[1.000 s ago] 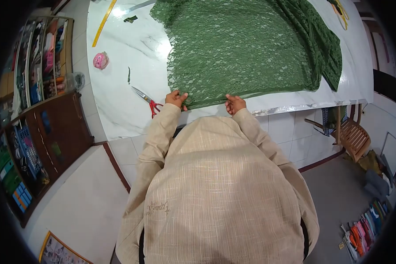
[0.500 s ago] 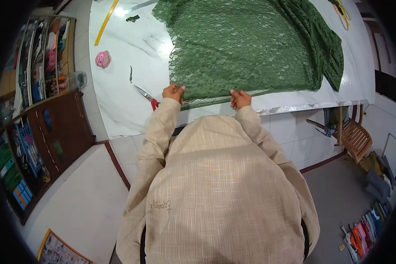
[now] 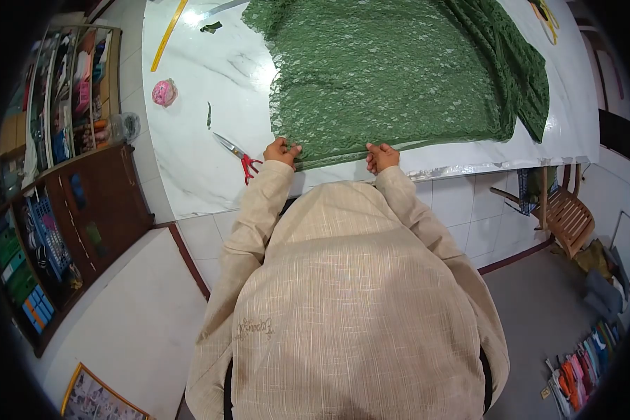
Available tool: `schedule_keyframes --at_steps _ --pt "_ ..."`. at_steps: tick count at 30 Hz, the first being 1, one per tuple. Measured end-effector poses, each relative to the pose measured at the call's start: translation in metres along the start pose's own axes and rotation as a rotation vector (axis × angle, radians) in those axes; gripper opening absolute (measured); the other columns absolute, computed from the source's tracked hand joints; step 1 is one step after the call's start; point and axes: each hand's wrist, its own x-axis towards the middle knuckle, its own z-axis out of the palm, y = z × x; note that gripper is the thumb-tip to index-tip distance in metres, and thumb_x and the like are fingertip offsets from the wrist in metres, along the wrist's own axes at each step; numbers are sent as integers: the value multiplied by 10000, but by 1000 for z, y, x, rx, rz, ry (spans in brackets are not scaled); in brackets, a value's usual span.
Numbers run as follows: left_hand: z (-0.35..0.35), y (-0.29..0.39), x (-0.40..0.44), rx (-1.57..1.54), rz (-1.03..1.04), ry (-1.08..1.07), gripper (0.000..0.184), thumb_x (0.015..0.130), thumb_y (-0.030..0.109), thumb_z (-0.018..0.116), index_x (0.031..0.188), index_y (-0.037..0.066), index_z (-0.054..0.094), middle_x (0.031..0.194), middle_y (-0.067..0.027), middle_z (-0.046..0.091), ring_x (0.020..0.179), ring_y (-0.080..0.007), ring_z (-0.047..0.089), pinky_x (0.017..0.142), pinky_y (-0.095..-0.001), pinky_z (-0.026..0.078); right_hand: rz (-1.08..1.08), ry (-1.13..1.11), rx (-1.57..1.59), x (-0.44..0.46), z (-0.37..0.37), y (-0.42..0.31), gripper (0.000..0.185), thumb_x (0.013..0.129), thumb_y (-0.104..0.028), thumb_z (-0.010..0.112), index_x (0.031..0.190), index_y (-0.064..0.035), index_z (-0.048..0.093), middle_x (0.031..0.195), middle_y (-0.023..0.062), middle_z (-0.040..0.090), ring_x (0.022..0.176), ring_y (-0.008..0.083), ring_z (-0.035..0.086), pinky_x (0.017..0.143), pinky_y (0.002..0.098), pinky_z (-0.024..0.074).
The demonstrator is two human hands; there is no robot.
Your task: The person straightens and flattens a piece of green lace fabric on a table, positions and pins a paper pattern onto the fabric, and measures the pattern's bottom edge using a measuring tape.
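Green lace fabric (image 3: 385, 84) lies spread over the white marbled table, bunched into folds on its right side. My left hand (image 3: 281, 152) pinches the fabric's near left corner between thumb and fingers. Further right along the same near edge, my right hand (image 3: 381, 157) has its fingertips closed on the lace border. Between the two hands the edge runs fairly straight, with a pale strip showing beside it. Red-handled scissors (image 3: 246, 162) rest just left of my left hand, blades pointing away to the upper left.
On the table (image 3: 189, 154) are a pink bundle (image 3: 164, 92), a yellow ruler (image 3: 169, 36), a thin green scrap (image 3: 208, 115) and a dark green scrap (image 3: 211, 27). Yellow-handled scissors (image 3: 549, 24) lie far right. A wooden chair (image 3: 567, 213) stands beyond the table's right front.
My left hand has shifted slightly right and down, drawing the fabric corner with it, and more of the scissors' red handles shows. My right hand stays almost in place.
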Motion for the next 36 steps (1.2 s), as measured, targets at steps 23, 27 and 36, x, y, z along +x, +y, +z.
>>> schedule_keyframes --at_steps 23,27,36 --pt "5 2 40 -178 160 -36 290 713 96 708 904 1 510 555 -61 526 327 -132 406 301 -249 306 -37 67 -168 37 -23 -1 204 768 -165 648 657 -53 519 478 47 502 311 130 395 284 239 272" --pt "8 -9 19 6 32 10 279 701 88 708 888 -8 524 565 -72 530 368 -161 452 333 -268 346 -7 79 -218 18 -20 18 206 767 -171 647 653 -53 522 470 44 492 308 129 385 286 242 271" --pt "10 -15 9 94 30 24 268 692 117 712 859 -14 548 569 -73 529 458 -169 490 444 -268 411 63 110 -325 27 -39 42 213 765 -184 646 643 -54 529 453 38 470 303 129 361 290 248 268"
